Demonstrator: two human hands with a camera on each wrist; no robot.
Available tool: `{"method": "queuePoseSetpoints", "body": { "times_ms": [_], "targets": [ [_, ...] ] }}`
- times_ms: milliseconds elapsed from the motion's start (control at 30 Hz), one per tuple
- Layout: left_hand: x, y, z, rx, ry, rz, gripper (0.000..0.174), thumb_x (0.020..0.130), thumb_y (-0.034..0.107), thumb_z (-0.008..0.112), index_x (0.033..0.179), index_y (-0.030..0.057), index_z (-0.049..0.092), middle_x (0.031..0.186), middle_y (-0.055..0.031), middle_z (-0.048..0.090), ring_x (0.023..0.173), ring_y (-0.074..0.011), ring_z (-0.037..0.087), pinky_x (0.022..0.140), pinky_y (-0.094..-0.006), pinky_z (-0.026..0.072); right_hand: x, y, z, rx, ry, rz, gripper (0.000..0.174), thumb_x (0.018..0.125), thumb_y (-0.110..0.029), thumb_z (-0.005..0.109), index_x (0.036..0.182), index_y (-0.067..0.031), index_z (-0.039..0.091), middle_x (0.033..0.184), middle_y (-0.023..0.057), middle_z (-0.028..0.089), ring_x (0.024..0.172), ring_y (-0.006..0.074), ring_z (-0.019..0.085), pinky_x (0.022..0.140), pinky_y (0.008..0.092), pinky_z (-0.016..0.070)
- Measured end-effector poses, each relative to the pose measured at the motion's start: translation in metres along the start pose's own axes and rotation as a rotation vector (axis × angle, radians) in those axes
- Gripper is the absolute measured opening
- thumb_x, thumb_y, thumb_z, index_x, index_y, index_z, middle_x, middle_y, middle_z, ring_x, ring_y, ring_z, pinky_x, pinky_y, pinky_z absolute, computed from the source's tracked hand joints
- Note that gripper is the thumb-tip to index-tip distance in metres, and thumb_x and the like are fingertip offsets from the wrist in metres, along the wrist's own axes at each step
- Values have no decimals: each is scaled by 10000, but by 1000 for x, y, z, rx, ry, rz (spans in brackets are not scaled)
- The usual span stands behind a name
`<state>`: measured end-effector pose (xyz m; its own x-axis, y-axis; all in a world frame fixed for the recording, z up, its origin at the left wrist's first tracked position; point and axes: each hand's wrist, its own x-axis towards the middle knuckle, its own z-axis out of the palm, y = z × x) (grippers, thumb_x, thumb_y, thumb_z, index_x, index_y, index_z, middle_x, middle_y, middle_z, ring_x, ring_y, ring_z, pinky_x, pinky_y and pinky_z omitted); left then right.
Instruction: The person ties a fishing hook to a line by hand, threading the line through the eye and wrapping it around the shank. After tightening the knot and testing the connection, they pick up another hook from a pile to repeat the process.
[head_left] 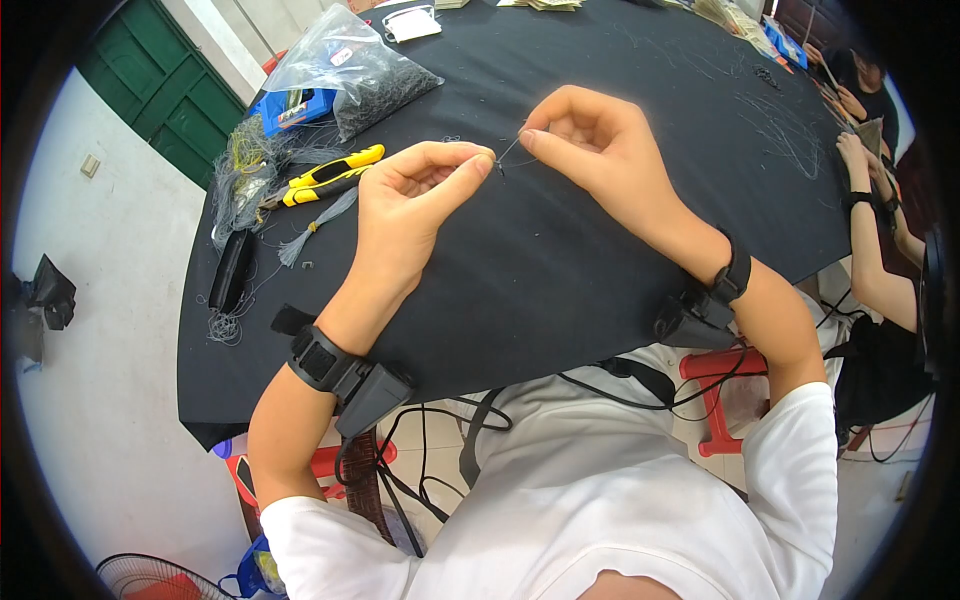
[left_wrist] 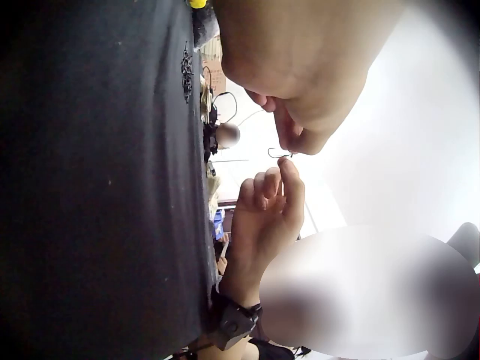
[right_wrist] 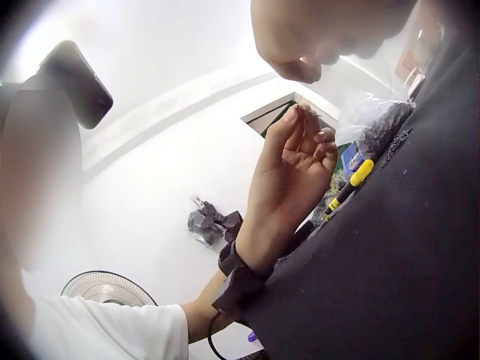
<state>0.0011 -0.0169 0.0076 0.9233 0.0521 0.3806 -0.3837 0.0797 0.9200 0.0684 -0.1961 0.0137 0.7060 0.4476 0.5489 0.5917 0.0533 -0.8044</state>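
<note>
In the head view my left hand [head_left: 405,195] pinches a small dark fish hook [head_left: 501,168] between thumb and forefinger, over the black-covered table. Close on its right, my right hand [head_left: 605,150] pinches a thin line [head_left: 512,146] that runs down to the hook. The curve of the hook [left_wrist: 274,153] shows in the left wrist view, between the fingertips of both hands. Seen from the right wrist, the left hand [right_wrist: 289,180] is raised with thumb and forefinger together and the other fingers loosely bent.
Left of my hands lie yellow-black pliers [head_left: 333,177], a tied bundle of pale line [head_left: 318,226] and a tangle of line [head_left: 245,175]. Behind them sits a clear bag [head_left: 385,90] of dark small pieces. Loose line [head_left: 785,135] lies at right, near another person's arms [head_left: 875,230].
</note>
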Motion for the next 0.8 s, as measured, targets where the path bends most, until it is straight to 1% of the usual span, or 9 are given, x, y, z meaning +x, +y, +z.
{"method": "queuePoseSetpoints", "body": {
  "times_ms": [67,167,267,367,467,567,667,800],
  "targets": [
    [-1,2,1,-12,-15,13,137,788,18,648,918,-24,645,879,-71,646,785,-79,589,730,-190,458,1,3,2,90,-22,69,114,783,-127,619,799,-14,625,586,-77,454,530,-5,372,468,178,284],
    [-1,3,1,-13,-37,12,140,789,20,647,923,-23,644,884,-74,647,801,-87,592,740,-197,458,-2,-2,3,256,-133,295,95,824,-145,593,818,-52,611,701,-64,518,576,-7,362,495,168,258],
    [-3,2,2,-56,-45,2,139,797,27,640,928,-22,643,885,-76,648,819,-95,594,756,-208,457,0,4,2,434,-236,487,113,786,-144,615,803,-32,614,625,-58,471,536,11,352,477,186,263],
    [-4,0,3,-97,-62,-15,141,805,41,634,932,-21,643,885,-78,649,831,-104,595,782,-224,451,-1,6,5,589,-329,606,98,799,-141,599,771,-47,598,607,-54,446,517,23,317,472,193,238],
    [-3,-2,4,-132,-55,-43,144,810,54,630,932,-22,643,886,-83,651,841,-110,596,805,-238,445,-4,8,11,715,-421,707,87,807,-122,594,746,-64,571,616,-49,441,527,24,316,477,197,238],
    [-3,-3,4,-129,-35,-85,155,807,64,638,936,-22,643,887,-86,652,845,-112,597,813,-242,440,-7,10,17,725,-472,686,94,853,-144,562,791,-81,531,650,-67,407,546,20,304,505,184,260],
    [-2,-6,3,-110,60,-82,164,800,66,647,938,-23,643,889,-86,653,838,-109,598,799,-228,440,-9,10,20,684,-446,619,99,849,-137,573,789,-91,509,663,-66,407,556,25,306,520,184,265],
    [-1,-6,2,-61,132,-56,177,791,66,660,941,-26,644,894,-81,654,831,-100,598,780,-209,440,-14,1,24,531,-383,456,104,850,-125,577,786,-83,507,653,-68,416,564,14,329,518,181,270]
  ]
}}
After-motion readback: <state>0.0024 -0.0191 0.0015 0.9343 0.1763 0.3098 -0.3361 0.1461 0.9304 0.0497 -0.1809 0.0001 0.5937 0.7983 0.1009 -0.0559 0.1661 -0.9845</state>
